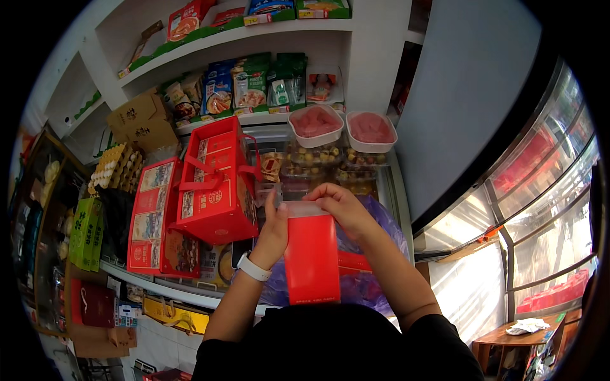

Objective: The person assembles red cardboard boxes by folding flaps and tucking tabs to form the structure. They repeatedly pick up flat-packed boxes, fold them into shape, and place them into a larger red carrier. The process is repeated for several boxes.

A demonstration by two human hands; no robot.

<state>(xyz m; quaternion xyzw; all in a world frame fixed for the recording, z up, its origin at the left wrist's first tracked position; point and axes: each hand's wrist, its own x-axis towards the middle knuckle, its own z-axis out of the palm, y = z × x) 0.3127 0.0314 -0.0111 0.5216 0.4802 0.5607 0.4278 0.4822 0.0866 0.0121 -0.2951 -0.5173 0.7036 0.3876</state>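
Note:
A tall red box [313, 260] with a pale inner lining or flap at its top end stands upright close to my body. My left hand [276, 230], with a white watch on the wrist, grips the box's upper left edge, thumb against the pale part. At the upper right corner, the bent fingers of my right hand [342, 206] pinch the pale rim. What lies inside the box is hidden. Behind it, purple plastic film [375, 279] spreads over the freezer top, with another red piece [353, 261] partly showing on it.
Red gift boxes with handles [217, 190] stand to the left, beside egg trays [115, 166] and a green box [86, 233]. Beyond my hands sit white tubs of pink meat [316, 124] on clear packs of small round items. Shelves of bagged food [251, 82] line the back.

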